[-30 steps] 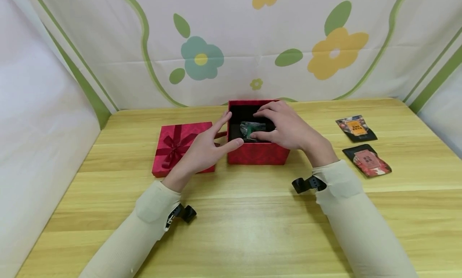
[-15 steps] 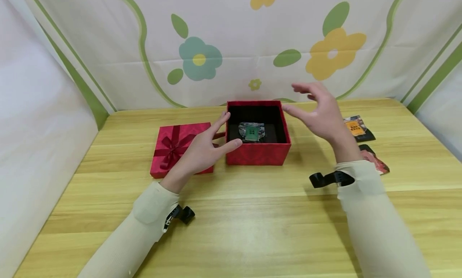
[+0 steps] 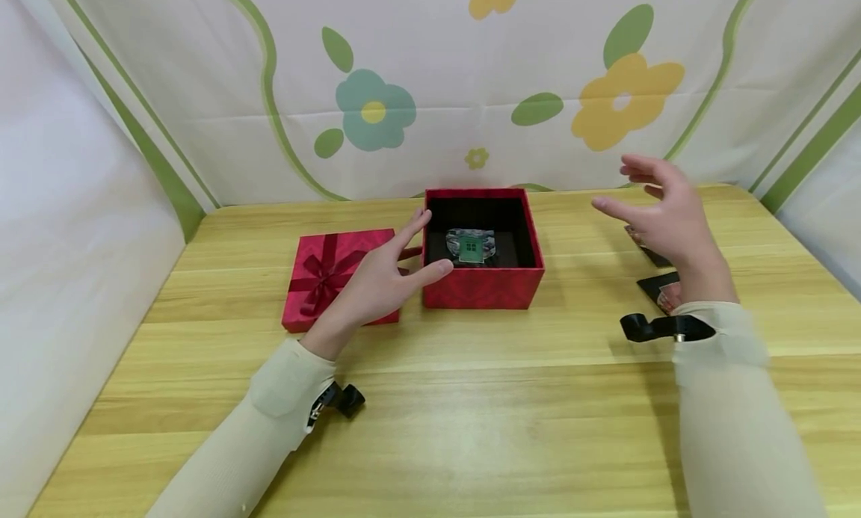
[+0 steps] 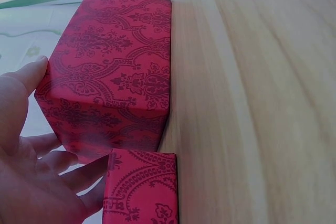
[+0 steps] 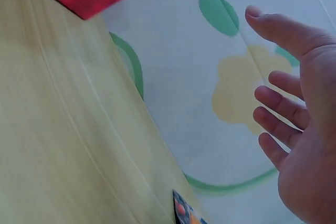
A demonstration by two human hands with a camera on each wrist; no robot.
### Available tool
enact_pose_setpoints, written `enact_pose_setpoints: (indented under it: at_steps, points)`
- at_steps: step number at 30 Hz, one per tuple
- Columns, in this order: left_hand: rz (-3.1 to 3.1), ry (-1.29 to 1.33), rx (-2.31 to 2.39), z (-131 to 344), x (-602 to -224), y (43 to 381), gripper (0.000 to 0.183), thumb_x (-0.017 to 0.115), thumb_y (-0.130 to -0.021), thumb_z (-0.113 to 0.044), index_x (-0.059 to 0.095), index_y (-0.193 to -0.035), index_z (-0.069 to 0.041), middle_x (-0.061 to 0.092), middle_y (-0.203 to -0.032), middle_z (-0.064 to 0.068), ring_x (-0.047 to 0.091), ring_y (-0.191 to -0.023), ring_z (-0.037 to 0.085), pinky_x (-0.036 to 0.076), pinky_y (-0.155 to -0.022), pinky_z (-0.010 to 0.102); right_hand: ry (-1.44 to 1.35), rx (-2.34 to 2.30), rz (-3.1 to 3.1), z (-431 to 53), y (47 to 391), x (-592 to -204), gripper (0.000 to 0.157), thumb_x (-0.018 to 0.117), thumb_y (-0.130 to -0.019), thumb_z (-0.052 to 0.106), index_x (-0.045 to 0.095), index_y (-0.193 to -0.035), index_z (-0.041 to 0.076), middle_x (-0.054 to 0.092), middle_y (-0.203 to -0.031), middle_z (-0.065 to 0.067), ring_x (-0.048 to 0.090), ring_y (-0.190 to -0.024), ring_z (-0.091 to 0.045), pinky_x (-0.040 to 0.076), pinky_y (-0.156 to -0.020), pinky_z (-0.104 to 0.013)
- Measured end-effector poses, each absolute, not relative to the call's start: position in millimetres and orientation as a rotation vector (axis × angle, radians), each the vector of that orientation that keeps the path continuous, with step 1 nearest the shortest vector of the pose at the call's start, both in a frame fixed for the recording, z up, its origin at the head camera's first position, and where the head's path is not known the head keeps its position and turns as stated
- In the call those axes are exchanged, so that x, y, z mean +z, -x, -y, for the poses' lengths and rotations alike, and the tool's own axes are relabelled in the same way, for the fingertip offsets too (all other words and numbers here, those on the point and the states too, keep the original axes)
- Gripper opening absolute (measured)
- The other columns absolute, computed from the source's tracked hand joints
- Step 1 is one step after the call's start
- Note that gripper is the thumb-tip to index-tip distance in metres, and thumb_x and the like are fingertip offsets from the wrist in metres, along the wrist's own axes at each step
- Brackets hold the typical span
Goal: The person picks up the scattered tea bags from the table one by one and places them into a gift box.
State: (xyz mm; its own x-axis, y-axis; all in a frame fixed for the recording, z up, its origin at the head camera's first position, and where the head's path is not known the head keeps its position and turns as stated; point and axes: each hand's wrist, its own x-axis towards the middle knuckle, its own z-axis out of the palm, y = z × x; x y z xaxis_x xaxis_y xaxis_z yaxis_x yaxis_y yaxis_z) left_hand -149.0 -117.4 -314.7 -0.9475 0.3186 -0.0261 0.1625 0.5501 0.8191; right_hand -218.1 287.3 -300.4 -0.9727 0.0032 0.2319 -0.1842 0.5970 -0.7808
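A red patterned gift box (image 3: pixel 481 288) stands lidless at the back middle of the table. Inside, on its black bottom, lies a small packet with a green label (image 3: pixel 471 249). My left hand (image 3: pixel 377 282) rests its thumb and fingers against the box's left side, fingers fairly straight. In the left wrist view the thumb touches a corner of the box. My right hand (image 3: pixel 673 219) hovers above the table at the right, holding nothing, fingers loosely bent. Beneath it, partly hidden by hand and wrist, lie a dark packet (image 3: pixel 655 255) and another packet with a pink label (image 3: pixel 670 297).
Left of the box lies its red lid (image 3: pixel 309 253) with a ribbon bow, partly behind my left hand. A flowered cloth (image 3: pixel 444 77) hangs along the back edge of the wooden table (image 3: pixel 471 413).
My right hand has come out of the box and moved right, over the two packets. The green-labelled packet lies in the box, uncovered now. My left hand has stayed at the box.
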Motion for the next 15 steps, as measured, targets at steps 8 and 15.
enact_pose_setpoints:
  at_steps: [8, 15]
  points:
    - [-2.607, -0.409, 1.367, 117, -315, 149, 0.084, 0.069, -0.098, -0.056, 0.020, -0.165, -0.054, 0.012, -0.177, -0.024, 0.038, -0.159, 0.030, 0.054, -0.113, 0.052, -0.023, 1.325, 2.666, -324, 213, -308, 0.083, 0.080, -0.094, 0.042, 0.039, -0.165, 0.029, 0.050, -0.149, 0.018, 0.037, -0.146, -0.018, 0.020, -0.134, -0.043]
    - [-2.609, -0.403, 1.361, 118, -316, 150, 0.083, 0.069, -0.098, -0.056, 0.020, -0.165, -0.054, 0.012, -0.176, -0.027, 0.039, -0.158, 0.030, 0.054, -0.112, 0.052, 0.105, 1.357, 2.707, -346, 210, -321, 0.086, 0.078, -0.095, 0.047, 0.034, -0.167, 0.031, 0.048, -0.147, 0.022, 0.030, -0.149, -0.025, 0.024, -0.130, -0.047]
